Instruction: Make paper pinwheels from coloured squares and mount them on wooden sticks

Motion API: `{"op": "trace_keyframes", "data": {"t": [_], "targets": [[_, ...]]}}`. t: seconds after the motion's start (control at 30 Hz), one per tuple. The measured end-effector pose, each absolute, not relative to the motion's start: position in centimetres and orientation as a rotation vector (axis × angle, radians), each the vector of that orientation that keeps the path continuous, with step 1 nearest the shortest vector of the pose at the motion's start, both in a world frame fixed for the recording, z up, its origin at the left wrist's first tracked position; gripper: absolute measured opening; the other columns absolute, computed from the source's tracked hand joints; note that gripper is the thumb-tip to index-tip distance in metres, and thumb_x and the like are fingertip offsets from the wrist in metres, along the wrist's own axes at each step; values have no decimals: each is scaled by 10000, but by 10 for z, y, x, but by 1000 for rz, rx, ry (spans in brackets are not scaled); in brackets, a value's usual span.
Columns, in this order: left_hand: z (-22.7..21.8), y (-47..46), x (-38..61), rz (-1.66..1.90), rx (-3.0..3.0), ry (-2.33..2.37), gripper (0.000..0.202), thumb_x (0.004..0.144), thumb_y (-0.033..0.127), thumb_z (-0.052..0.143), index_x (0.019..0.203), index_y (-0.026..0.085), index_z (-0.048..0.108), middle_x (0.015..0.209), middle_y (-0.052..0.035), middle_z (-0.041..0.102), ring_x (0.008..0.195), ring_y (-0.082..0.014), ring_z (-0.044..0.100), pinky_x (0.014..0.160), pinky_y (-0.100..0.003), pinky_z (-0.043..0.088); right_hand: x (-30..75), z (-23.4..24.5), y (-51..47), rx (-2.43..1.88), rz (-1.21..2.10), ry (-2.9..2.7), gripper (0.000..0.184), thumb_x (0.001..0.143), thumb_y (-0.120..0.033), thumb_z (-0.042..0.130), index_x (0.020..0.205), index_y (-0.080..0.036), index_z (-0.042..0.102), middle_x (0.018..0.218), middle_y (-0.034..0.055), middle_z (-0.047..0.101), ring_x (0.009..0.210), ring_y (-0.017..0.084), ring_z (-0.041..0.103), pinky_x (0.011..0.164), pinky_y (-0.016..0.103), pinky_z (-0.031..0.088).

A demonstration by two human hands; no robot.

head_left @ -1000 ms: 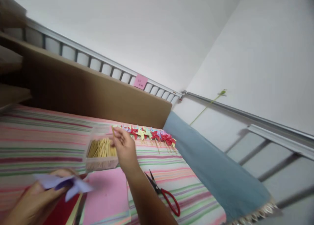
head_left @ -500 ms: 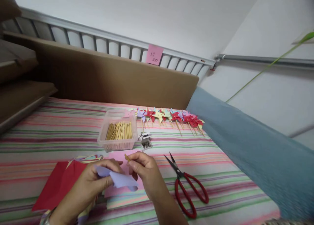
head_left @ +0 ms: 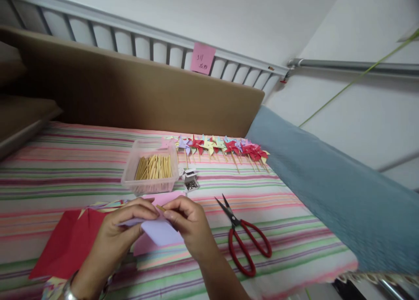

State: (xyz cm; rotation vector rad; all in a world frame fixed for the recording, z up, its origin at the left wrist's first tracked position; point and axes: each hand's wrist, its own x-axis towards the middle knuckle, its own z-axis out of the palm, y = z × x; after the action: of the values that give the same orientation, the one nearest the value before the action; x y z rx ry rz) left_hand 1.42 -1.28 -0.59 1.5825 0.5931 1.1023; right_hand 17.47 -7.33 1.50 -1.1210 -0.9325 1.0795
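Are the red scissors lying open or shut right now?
Slightly open. The scissors lie flat on the striped cloth, and their two blade tips stand apart in a narrow V.

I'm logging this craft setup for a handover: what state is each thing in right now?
clear plastic box of wooden sticks: lidless, partly filled.
red-handled scissors: lying flat, blade tips slightly apart.
lilac paper piece: lifted, pinched by left hand.
thin wooden stick: pinched by right hand.
row of paper pinwheels: assembled, lying down.
pink sticky note: stuck to the rail.
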Motion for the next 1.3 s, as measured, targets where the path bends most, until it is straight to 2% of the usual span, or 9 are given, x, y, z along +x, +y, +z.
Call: {"op": "trace_keyframes", "data": {"t": [0.2, 0.67, 1.3], "targets": [[-3, -13, 8, 1150, 1637, 642, 120, 731, 182, 711, 746, 290, 763, 819, -27, 706, 822, -196, 633, 799, -283, 463, 167, 13, -73, -1099, 1127, -933, 55, 695, -251, 725, 691, -199, 706, 671, -19, 639, 621, 121, 555, 620, 235, 434], [-4, -15, 4, 1161, 1605, 655, 117, 741, 171, 697, 719, 266, 761, 828, -28, 698, 816, -195, 637, 756, -273, 472, 164, 12, -72, -1193, 1044, -1083, 96, 763, -286, 651, 724, -215, 703, 718, -8, 648, 742, 166, 591, 667, 254, 443], [-9, -13, 3, 1174, 1605, 622, 107, 755, 183, 704, 740, 275, 756, 815, -9, 720, 858, -192, 643, 844, -281, 453, 165, 14, -74, -1213, 939, -1166, 91, 777, -259, 676, 728, -204, 729, 717, 2, 654, 700, 151, 590, 674, 244, 442]]}}
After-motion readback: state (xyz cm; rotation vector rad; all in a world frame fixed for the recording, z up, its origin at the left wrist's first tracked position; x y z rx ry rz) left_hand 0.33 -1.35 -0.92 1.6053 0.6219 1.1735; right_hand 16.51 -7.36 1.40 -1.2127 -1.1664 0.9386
